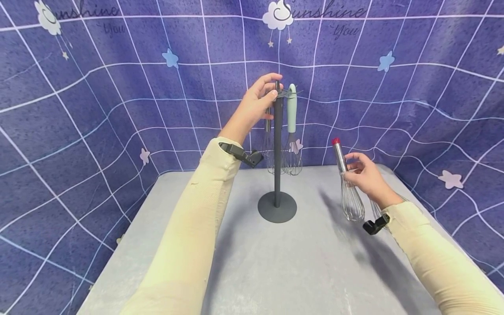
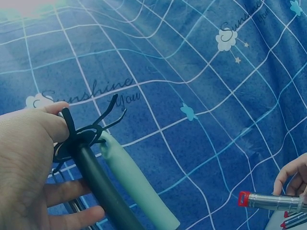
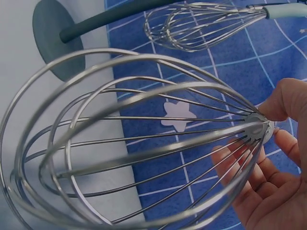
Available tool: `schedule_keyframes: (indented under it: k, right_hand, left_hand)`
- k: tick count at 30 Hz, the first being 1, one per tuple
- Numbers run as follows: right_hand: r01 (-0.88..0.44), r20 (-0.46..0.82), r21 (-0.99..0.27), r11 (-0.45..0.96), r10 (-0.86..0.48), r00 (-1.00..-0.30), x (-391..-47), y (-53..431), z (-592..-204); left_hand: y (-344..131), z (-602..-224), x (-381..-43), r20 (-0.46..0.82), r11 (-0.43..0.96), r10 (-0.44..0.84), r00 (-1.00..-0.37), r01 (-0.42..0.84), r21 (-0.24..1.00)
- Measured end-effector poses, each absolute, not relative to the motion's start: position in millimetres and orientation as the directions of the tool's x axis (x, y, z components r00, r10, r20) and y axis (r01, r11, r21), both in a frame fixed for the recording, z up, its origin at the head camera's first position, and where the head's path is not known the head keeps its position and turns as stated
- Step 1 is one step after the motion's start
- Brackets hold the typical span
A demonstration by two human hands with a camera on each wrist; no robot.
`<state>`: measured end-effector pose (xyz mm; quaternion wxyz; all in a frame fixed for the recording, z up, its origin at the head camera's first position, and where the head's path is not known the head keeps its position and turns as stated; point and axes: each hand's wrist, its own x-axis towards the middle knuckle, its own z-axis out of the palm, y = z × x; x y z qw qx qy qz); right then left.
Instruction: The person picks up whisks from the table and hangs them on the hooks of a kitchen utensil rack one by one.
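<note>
While the left hand (image 1: 261,99) grips the top of the dark stand (image 1: 277,153), the right hand (image 1: 364,176) pinches the red-tipped whisk (image 1: 340,159) above the table (image 1: 260,271), right of the stand. Table surface: pale grey, mottled, softly shadowed. Blue-violet cloth (image 1: 197,109) (white grid, stars, "Sunshine You" lettering) hangs behind and at both sides.

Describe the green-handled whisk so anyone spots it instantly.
On the grey table stands a dark pole with a round base. The green-handled whisk hangs from its top, on the right. Its green handle sets it apart from the metal-handled whisk in the right hand.
</note>
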<state>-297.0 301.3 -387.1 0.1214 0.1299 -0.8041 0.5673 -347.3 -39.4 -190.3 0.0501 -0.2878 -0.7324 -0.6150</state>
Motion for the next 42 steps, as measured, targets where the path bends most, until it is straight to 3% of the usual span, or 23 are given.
schedule_keyframes:
  k: [29, 42]
  right_hand:
    - [-0.415, 0.418, -0.871, 0.265, -0.048, -0.907, -287.9, 284.0, -365.8]
    - [-0.453, 0.460, -0.839, 0.302, -0.051, -0.886, -286.0, 279.0, -354.2]
  left_hand:
    - [-39.8, -191.4, -346.3, 0.421, 0.071, 0.338, -0.842, 0.469, 0.880]
    - [-38.9, -189.7, -345.2, 0.422, 0.068, 0.349, -0.837, 0.471, 0.879]
